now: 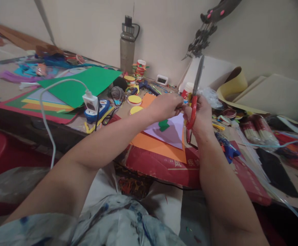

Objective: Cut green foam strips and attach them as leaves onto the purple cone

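My right hand is closed round the red handles of a pair of scissors, whose grey blades point up and away from me. My left hand is closed in a pinch right beside the scissors; what it pinches is too small to make out. Just under both hands a small green paper piece lies on a pale purple sheet, which rests on an orange sheet over a red folder.
A large green sheet and stacked coloured papers lie at the left with a white charger and its cable. A metal bottle, tape rolls, a glue bottle and bundled sticks crowd the table's back and right.
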`<move>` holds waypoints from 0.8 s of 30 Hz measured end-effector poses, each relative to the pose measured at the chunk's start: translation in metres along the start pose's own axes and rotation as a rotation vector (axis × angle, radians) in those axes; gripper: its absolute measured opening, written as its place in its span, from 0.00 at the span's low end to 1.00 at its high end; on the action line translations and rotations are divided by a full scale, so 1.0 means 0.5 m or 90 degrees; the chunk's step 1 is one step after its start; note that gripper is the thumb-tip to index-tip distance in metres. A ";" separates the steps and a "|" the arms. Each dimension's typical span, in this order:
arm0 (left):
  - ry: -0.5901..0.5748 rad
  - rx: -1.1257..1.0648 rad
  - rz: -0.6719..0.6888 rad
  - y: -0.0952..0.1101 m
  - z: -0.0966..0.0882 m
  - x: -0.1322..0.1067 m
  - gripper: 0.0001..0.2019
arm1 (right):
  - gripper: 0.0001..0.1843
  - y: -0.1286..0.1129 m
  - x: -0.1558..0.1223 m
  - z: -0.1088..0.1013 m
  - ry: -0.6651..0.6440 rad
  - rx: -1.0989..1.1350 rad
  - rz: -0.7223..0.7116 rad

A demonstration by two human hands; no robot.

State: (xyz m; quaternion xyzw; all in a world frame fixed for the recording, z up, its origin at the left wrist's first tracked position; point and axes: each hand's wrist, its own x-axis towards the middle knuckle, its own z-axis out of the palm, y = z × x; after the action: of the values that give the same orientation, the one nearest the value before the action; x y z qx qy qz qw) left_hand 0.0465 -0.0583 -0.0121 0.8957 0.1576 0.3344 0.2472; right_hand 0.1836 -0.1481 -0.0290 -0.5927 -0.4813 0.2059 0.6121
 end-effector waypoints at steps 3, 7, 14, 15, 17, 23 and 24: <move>-0.014 -0.166 -0.061 -0.016 -0.028 0.019 0.06 | 0.24 -0.011 0.001 -0.010 -0.013 0.024 0.007; -0.064 -0.284 -0.121 -0.037 -0.056 0.025 0.06 | 0.26 -0.013 0.003 -0.017 -0.049 0.035 0.001; -0.204 -0.355 -0.192 -0.047 -0.074 0.016 0.03 | 0.28 -0.001 0.007 -0.024 -0.117 -0.010 -0.019; -0.203 -0.361 -0.204 -0.046 -0.076 0.015 0.04 | 0.29 -0.002 0.007 -0.025 -0.116 -0.013 -0.021; -0.191 -0.366 -0.233 -0.045 -0.076 0.014 0.05 | 0.29 -0.005 0.005 -0.026 -0.119 -0.019 -0.025; -0.145 -0.409 -0.305 -0.043 -0.073 0.007 0.11 | 0.29 -0.021 -0.003 -0.031 -0.153 -0.061 -0.046; -0.123 -0.427 -0.316 -0.042 -0.073 0.006 0.11 | 0.29 -0.021 -0.003 -0.032 -0.153 -0.064 -0.048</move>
State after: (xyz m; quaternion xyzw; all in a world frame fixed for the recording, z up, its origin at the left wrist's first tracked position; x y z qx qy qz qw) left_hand 0.0216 -0.0273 0.0020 0.7280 0.2267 0.2119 0.6113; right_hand 0.1926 -0.1600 -0.0173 -0.5756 -0.5826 0.2279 0.5267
